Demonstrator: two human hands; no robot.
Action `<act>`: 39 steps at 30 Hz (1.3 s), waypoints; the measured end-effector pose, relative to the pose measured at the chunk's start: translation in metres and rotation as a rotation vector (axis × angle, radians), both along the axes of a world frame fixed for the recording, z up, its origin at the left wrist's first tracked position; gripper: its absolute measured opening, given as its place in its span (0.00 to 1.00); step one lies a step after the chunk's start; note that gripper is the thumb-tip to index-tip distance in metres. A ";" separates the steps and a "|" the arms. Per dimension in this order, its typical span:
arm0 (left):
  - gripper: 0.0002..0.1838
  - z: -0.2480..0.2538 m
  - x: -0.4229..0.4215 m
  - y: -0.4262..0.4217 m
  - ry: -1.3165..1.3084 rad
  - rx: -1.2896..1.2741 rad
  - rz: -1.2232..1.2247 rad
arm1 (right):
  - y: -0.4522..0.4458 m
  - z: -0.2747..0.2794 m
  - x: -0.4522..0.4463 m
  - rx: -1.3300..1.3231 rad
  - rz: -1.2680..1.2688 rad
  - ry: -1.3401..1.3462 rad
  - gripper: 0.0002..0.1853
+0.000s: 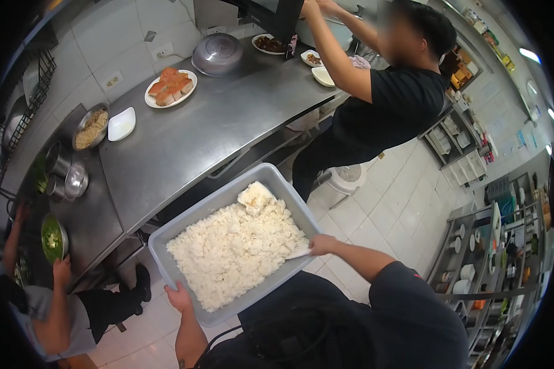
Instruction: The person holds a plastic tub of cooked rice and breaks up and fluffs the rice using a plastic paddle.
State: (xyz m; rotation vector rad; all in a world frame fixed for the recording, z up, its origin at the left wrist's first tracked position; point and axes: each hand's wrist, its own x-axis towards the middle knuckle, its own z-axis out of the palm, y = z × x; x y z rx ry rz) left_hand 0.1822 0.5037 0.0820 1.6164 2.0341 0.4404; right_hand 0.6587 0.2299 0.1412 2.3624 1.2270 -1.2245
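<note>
A grey plastic tub [162,245] of cooked white rice [228,252] is held in front of me, tilted in view, beside the steel counter. My left hand [178,297] grips its near left rim, fingers wrapped over the edge. On the right side, my right hand [322,245] is closed at the rim. A white handle-like piece [298,253] lies in the rice right beside that hand; whether the fingers touch it I cannot tell. Near the far corner a white, rice-covered lump [256,197] rests on the rice; its kind is unclear.
On the steel counter [228,117] stand a plate of orange-topped slabs [171,87], an upturned metal bowl [218,54] and a white dish [122,124]. A co-worker [381,117] raises both arms at right. Another person [61,307] at left holds a bowl of greens [55,238].
</note>
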 end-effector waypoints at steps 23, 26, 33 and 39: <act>0.25 -0.006 -0.004 0.001 -0.006 0.001 -0.008 | 0.047 0.075 -0.001 0.033 0.045 0.054 0.14; 0.24 -0.008 -0.003 -0.001 -0.018 0.014 -0.024 | 0.061 0.122 0.014 -0.135 0.184 -0.052 0.16; 0.24 -0.002 -0.001 -0.001 0.010 0.067 -0.047 | 0.068 0.049 -0.018 -0.187 0.102 -0.122 0.16; 0.26 -0.011 -0.005 0.000 0.023 0.060 0.007 | 0.054 0.109 -0.002 -0.087 0.462 -0.161 0.11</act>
